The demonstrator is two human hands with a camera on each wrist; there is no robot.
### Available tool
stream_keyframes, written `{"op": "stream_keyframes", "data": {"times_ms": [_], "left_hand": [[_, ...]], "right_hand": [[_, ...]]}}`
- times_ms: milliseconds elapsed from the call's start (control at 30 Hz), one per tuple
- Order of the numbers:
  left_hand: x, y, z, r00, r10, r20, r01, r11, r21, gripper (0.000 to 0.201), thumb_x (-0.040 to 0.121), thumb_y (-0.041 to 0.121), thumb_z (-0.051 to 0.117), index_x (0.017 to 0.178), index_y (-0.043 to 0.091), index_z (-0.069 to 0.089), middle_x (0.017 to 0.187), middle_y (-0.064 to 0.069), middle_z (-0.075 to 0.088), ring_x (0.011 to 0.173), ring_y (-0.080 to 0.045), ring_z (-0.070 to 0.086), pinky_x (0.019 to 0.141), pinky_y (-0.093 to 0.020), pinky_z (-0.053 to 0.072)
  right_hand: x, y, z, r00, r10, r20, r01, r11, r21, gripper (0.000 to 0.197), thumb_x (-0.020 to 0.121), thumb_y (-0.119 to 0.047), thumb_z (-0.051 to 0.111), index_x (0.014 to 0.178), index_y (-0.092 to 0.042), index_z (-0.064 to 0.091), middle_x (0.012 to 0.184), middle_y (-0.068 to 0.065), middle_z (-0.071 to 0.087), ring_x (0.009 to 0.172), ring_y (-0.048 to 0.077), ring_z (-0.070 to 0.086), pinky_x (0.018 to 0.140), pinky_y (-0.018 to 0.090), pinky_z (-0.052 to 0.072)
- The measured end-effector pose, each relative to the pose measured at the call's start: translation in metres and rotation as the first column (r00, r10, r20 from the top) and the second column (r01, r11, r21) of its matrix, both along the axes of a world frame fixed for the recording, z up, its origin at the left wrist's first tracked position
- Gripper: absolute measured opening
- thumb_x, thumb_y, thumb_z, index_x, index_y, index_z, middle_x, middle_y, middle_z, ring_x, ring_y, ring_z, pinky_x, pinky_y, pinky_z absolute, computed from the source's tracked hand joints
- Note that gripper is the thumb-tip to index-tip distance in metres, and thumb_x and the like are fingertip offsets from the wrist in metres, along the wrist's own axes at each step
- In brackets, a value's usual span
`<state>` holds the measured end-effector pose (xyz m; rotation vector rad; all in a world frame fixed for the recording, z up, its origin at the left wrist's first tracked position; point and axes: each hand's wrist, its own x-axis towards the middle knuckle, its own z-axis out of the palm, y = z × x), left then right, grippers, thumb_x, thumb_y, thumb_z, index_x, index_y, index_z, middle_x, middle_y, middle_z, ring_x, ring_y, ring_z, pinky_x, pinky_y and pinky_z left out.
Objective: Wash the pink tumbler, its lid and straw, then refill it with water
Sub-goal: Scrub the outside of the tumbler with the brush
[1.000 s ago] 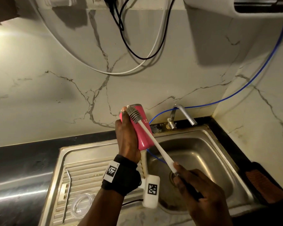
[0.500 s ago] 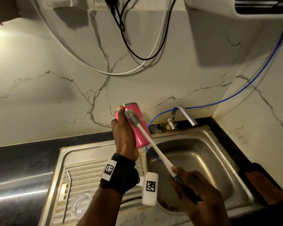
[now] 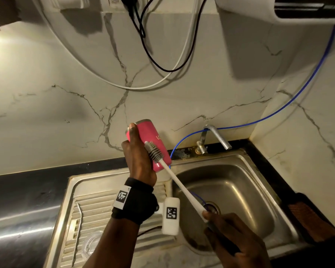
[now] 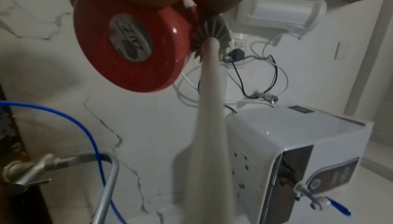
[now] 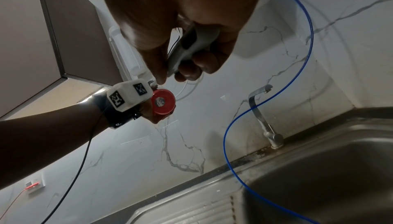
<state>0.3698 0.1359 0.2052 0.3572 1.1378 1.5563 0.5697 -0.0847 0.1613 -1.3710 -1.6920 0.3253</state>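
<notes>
- left hand (image 3: 138,157) wraps the pink tumbler (image 3: 153,144), held tilted above the seam between drainboard and basin; the base faces down toward the wrist cameras.
- right hand (image 3: 234,238) grips the dark handle of a bottle brush (image 3: 174,178); the white shaft slants up and left, and the grey bristle head lies against the tumbler's outer wall.
- steel sink (image 3: 290,192) is set in a dark counter; the basin sits on the right with the drain (image 3: 213,207) at its bottom.
- ribbed drainboard (image 3: 97,206) on the left holds a bent metal straw (image 3: 78,229) and a clear round lid (image 3: 91,243), lying near each other.
- tap (image 3: 215,137) stands on the back rim, spout angled over the basin; a thin blue hose (image 3: 278,111) runs from the upper right along the wall and down into the basin.
- marble-veined wall panels with grey cracks; black and white cables (image 3: 162,60) loop from a socket at the top.
- white appliance (image 3: 278,10) mounted on the wall, upper right.
- brown scrub pad (image 3: 313,219) on the counter right of the sink.
</notes>
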Motion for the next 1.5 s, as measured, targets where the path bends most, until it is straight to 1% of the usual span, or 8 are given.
{"op": "stream_keyframes", "data": {"times_ms": [100,333,500,667,933,1167,1267,1500], "left_hand": [[-0.013,0.009,0.003,0.998,0.031,0.055,-0.032,0.999,0.018,0.091,0.074,0.084,0.066,0.134,0.016,0.06,0.127,-0.025,0.071,0.093,-0.034,0.076,0.074,-0.046,0.062],[-0.005,0.0,0.0,0.999,-0.014,0.03,0.013,1.0,0.02,0.067,0.097,0.075,0.055,0.128,0.016,0.063,0.101,-0.014,0.072,0.085,-0.029,0.074,0.075,-0.046,0.063],[-0.026,0.014,0.007,0.997,0.049,0.06,-0.053,0.996,0.067,0.075,0.087,0.079,0.056,0.129,0.018,0.067,0.112,-0.019,0.076,0.096,-0.035,0.076,0.082,-0.053,0.064],[-0.011,0.005,0.005,0.998,0.052,0.032,-0.054,0.998,0.046,0.07,0.096,0.076,0.052,0.132,0.017,0.059,0.111,-0.017,0.073,0.096,-0.034,0.075,0.074,-0.045,0.063],[-0.02,0.01,0.004,0.998,0.06,0.035,-0.062,0.996,0.063,0.068,0.097,0.075,0.051,0.129,0.017,0.064,0.109,-0.017,0.075,0.093,-0.032,0.076,0.075,-0.044,0.061],[0.003,-0.014,-0.007,0.979,-0.193,0.07,0.189,0.98,0.065,0.084,0.089,0.083,0.056,0.13,0.012,0.068,0.097,-0.011,0.074,0.083,-0.026,0.073,0.081,-0.046,0.061],[-0.003,-0.01,-0.007,0.973,-0.224,0.059,0.221,0.973,0.065,0.098,0.074,0.086,0.066,0.136,0.01,0.066,0.1,-0.011,0.073,0.087,-0.028,0.073,0.082,-0.048,0.06],[0.004,-0.012,-0.004,0.974,-0.225,0.035,0.222,0.972,0.077,0.089,0.083,0.083,0.065,0.138,0.013,0.063,0.111,-0.017,0.075,0.099,-0.035,0.073,0.093,-0.06,0.062]], "right_hand": [[0.004,-0.008,0.005,0.998,0.009,0.061,-0.009,1.0,-0.013,0.038,0.084,-0.038,0.074,0.121,-0.045,0.074,0.098,-0.019,0.069,0.081,-0.004,0.068,0.07,0.01,0.052],[0.001,0.003,-0.001,0.999,-0.018,0.027,0.018,1.0,-0.02,0.05,0.078,-0.026,0.082,0.124,-0.045,0.073,0.099,-0.015,0.067,0.084,0.0,0.069,0.07,0.019,0.054],[0.007,-0.009,0.005,0.996,0.007,0.085,-0.004,0.999,-0.043,0.037,0.085,-0.042,0.07,0.122,-0.045,0.073,0.098,-0.02,0.068,0.081,-0.008,0.065,0.069,0.006,0.049],[0.003,0.001,0.006,0.998,-0.034,0.056,0.035,0.999,-0.027,0.036,0.085,-0.043,0.07,0.121,-0.045,0.074,0.1,-0.016,0.069,0.085,-0.001,0.068,0.07,0.014,0.052],[0.009,-0.006,0.009,0.996,-0.001,0.088,0.004,0.999,-0.042,0.04,0.085,-0.042,0.069,0.124,-0.047,0.071,0.1,-0.022,0.067,0.087,-0.01,0.065,0.071,0.002,0.046],[-0.004,0.006,0.009,1.0,-0.016,-0.018,0.017,0.999,0.048,0.032,0.093,-0.036,0.066,0.123,-0.038,0.075,0.1,-0.009,0.068,0.08,0.005,0.07,0.064,0.023,0.056],[-0.001,0.002,0.005,1.0,-0.016,0.019,0.014,0.998,0.069,0.033,0.092,-0.033,0.068,0.124,-0.034,0.075,0.1,-0.009,0.069,0.079,0.005,0.069,0.064,0.023,0.056],[-0.009,0.003,0.006,0.997,-0.072,0.036,0.071,0.997,0.027,0.033,0.09,-0.042,0.068,0.123,-0.039,0.075,0.103,-0.011,0.068,0.08,-0.001,0.067,0.069,0.014,0.053]]}}
